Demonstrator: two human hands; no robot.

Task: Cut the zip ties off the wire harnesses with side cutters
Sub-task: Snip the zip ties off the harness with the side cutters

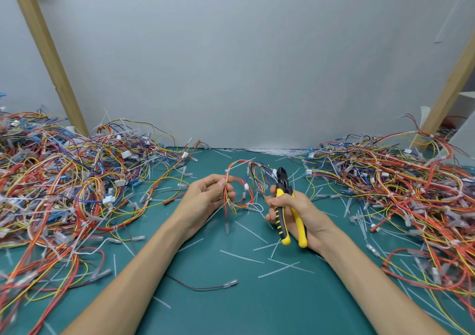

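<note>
Two hands at frame centre: left hand (pixel 208 193) pinches a wire harness (pixel 241 180); right hand (pixel 295 211) fingers curl around yellow-black side cutters (pixel 288 206).

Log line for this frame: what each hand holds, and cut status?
left hand: holds wire harness | right hand: grips side cutters | status: cutters beside harness, no cut visible | green mat: cut tie scraps

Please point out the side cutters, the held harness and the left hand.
side cutters (pixel 284 185), head view, black head.
harness (pixel 226 179), head view, wires by the thumb.
left hand (pixel 205 194), head view, middle of hand.
</note>
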